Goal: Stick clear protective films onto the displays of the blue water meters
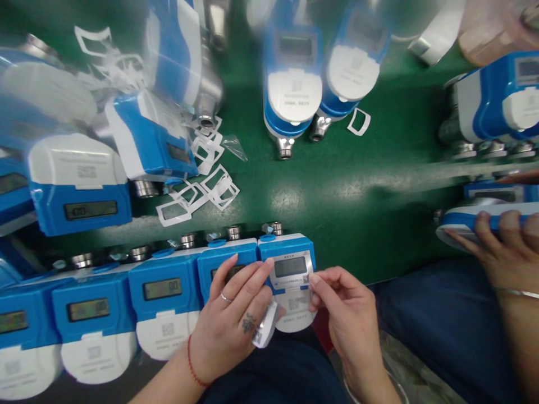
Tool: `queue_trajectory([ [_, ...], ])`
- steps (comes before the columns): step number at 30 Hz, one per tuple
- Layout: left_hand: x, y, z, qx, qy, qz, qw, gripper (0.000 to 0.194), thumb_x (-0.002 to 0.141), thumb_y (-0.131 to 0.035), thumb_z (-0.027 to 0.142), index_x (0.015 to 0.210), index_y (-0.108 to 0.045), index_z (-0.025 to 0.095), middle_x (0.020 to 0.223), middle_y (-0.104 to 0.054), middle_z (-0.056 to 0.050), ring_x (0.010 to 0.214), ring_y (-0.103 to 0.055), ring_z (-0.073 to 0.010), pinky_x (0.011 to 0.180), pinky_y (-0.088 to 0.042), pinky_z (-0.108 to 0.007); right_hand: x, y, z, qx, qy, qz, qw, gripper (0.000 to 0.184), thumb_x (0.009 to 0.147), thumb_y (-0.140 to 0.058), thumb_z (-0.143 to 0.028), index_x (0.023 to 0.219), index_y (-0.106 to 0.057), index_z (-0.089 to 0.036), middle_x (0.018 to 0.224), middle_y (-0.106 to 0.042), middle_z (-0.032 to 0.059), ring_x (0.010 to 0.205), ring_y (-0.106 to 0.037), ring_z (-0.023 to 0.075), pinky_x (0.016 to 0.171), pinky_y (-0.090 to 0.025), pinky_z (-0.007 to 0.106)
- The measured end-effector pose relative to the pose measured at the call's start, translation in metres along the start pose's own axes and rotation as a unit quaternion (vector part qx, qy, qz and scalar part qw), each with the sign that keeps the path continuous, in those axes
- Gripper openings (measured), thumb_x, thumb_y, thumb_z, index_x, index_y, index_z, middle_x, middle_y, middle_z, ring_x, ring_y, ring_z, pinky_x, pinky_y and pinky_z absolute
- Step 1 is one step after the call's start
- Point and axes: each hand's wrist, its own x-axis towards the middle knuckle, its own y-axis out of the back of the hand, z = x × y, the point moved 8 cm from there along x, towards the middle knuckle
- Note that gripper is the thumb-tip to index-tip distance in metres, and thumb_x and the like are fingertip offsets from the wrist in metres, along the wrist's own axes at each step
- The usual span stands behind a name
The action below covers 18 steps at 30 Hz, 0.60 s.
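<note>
A row of blue and white meters lies along the near edge of the green table (337,191). My left hand (236,320) rests on this row with its fingers stretched over the display of one meter (223,261), and a strip of label backing (266,325) is tucked under its thumb. My right hand (341,303) pinches the right edge of a silver label (291,271) lying around the display of the rightmost meter (290,280) in the row. Both hands are close together over this meter.
Several more meters stand at the left (76,185) and the far side (292,84). A heap of white peeled label frames (202,185) lies mid-table. At the right, another person's hand (497,241) holds a meter (488,216); their blue-clad legs are below.
</note>
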Motion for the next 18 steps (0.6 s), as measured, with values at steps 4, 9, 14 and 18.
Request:
queue_trajectory([
  [4,0.0,-0.0001,-0.0002,0.003,0.0,0.0,1.0,0.011,0.082,-0.067,0.017,0.091,-0.062,0.013,0.117,-0.068,-0.017,0.109,-0.062,-0.0262,0.107,-0.035,-0.051,-0.0009,0.0013,0.0018,0.006,-0.013,0.011,1.0,0.017,0.075,-0.075,-0.03,0.068,-0.065,-0.018,0.051,-0.059,-0.0045,0.042,-0.056,0.0088,0.045,-0.047,0.019],
  [9,0.0,0.0002,-0.0002,-0.001,-0.001,0.0,1.0,0.012,0.082,-0.067,0.018,0.091,-0.061,0.013,0.117,-0.068,-0.019,0.109,-0.062,-0.0264,0.106,-0.036,-0.052,-0.0006,0.0001,-0.0017,-0.004,-0.012,0.019,1.0,0.018,0.073,-0.076,-0.029,0.066,-0.064,-0.018,0.049,-0.059,-0.0054,0.041,-0.056,0.0077,0.045,-0.047,0.017],
  [14,0.0015,0.0006,-0.0003,-0.001,0.001,-0.004,1.0,0.014,0.081,-0.069,0.019,0.091,-0.061,0.013,0.116,-0.069,-0.018,0.106,-0.063,-0.0258,0.106,-0.036,-0.051,0.0006,-0.0014,-0.0049,-0.014,-0.004,0.017,1.0,0.02,0.073,-0.075,-0.03,0.063,-0.063,-0.018,0.047,-0.058,-0.0056,0.04,-0.056,0.0072,0.044,-0.046,0.015],
  [18,0.0027,0.0011,-0.0007,-0.001,0.003,-0.004,1.0,0.013,0.081,-0.069,0.019,0.089,-0.061,0.013,0.115,-0.07,-0.018,0.105,-0.064,-0.0258,0.106,-0.036,-0.05,0.0002,-0.0002,-0.0046,-0.024,-0.006,0.015,1.0,0.02,0.073,-0.074,-0.029,0.063,-0.062,-0.017,0.047,-0.058,-0.0058,0.04,-0.056,0.0073,0.045,-0.046,0.015],
])
